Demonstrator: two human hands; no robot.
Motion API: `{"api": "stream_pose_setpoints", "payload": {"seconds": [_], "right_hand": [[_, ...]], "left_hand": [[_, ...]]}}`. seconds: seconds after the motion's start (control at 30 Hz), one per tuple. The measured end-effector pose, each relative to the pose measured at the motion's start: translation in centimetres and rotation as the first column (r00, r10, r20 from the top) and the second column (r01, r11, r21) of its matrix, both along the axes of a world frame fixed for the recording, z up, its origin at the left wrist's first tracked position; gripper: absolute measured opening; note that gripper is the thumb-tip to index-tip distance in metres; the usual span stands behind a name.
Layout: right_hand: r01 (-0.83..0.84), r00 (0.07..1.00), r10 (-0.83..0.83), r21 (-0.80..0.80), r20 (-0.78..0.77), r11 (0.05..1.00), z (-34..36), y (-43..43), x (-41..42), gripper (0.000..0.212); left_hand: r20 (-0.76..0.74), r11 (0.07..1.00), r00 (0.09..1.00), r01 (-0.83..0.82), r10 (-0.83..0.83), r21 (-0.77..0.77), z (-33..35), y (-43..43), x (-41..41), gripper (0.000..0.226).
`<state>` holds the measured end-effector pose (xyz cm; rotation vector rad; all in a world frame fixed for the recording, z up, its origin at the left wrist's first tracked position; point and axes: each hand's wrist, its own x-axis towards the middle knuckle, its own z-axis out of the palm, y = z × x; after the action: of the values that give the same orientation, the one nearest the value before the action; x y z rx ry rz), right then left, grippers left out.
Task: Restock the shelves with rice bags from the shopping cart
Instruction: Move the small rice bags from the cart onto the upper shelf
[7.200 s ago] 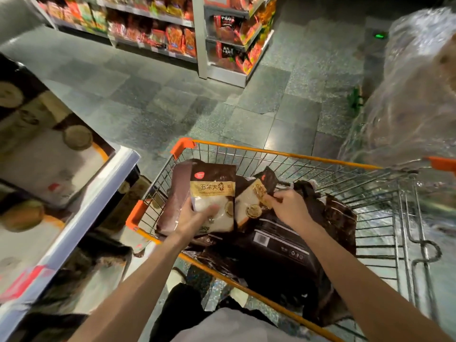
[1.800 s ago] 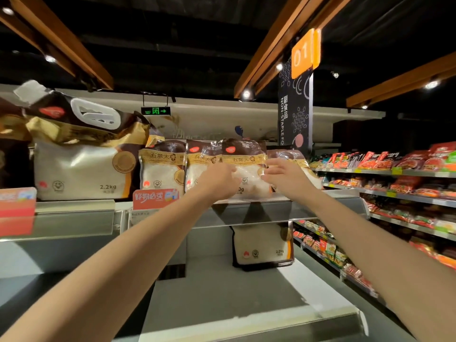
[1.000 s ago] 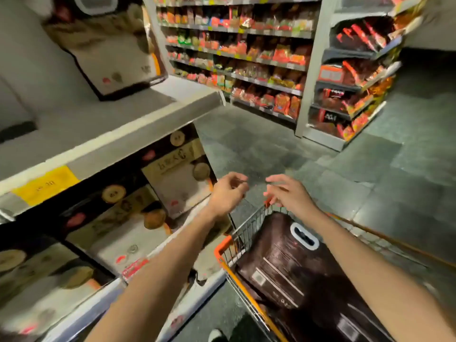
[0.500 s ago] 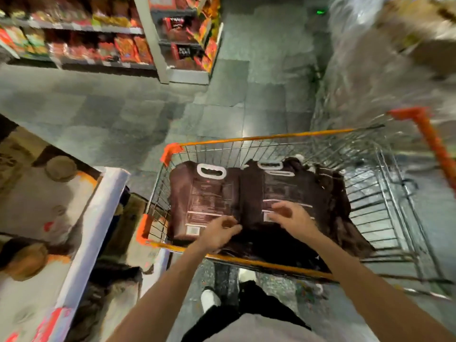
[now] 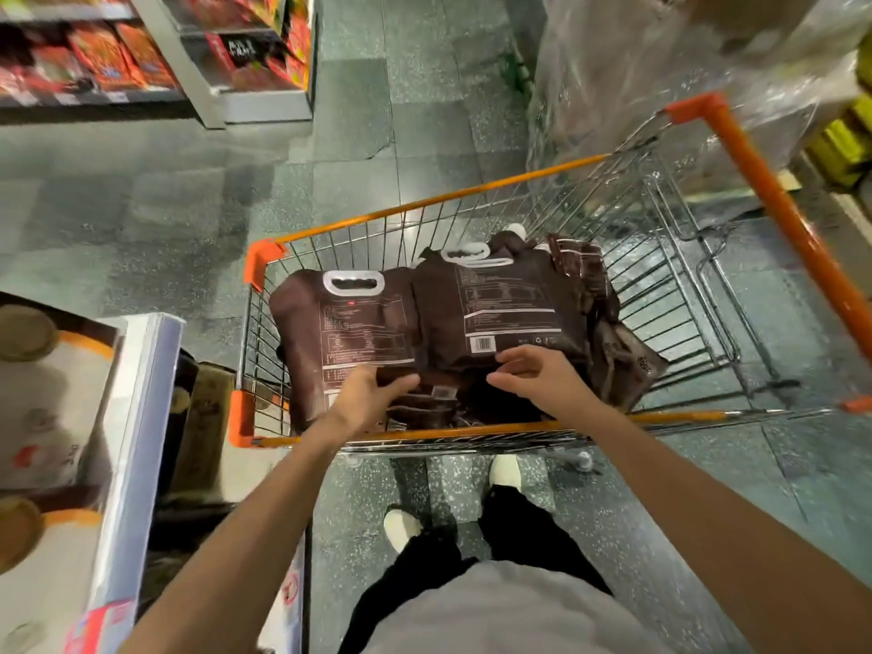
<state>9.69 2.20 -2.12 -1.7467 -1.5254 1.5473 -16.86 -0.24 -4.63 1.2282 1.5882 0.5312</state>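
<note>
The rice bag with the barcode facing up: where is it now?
Head view: the barcode bag lies in the shopping cart, right of another brown bag, its near edge by the right hand.

Cart (image 5: 424, 206) sits centre, w/ shelf (image 5: 137, 441) just L of it, far shelving (image 5: 198, 59) across the aisle top-L, and wrapped stack (image 5: 660, 63) behind its R side. In cart: L bag (image 5: 349, 337) and R bag (image 5: 505, 313) side by side, flat, atop other bags; smaller packs (image 5: 613, 351) to R. L hand (image 5: 373, 396) at L bag's near edge, R hand (image 5: 538, 375) at R bag's. Feet (image 5: 401, 528) just before cart's near rim.
</note>
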Motion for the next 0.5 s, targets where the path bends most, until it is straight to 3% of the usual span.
{"api": "stream_pose_setpoints", "payload": {"seconds": [0.1,0.23,0.4,0.5], "right_hand": [[0.030,0.994,-0.034,-0.041,-0.103,0.999,1.1,1.1,-0.5,0.041],[0.012,0.967,-0.040,-0.111,-0.252,0.994,3.1,2.7,-1.3,0.044],[-0.087,0.984,0.097,0.072,-0.150,0.994,5.2,4.4,0.4,0.027],[-0.085,0.995,0.095,0.229,-0.034,0.970,5.5,5.7,2.9,0.030]], "left_hand": [[0.130,0.983,0.983,-0.145,0.130,0.110,3.5,2.1,-0.7,0.011],[0.400,0.939,0.881,-0.323,0.252,0.121,6.9,5.0,0.5,0.013],[0.500,0.903,0.775,-0.428,0.386,-0.034,7.5,7.2,4.4,0.023],[0.568,0.916,0.720,-0.341,0.400,-0.213,7.9,8.1,6.7,0.062]]}}
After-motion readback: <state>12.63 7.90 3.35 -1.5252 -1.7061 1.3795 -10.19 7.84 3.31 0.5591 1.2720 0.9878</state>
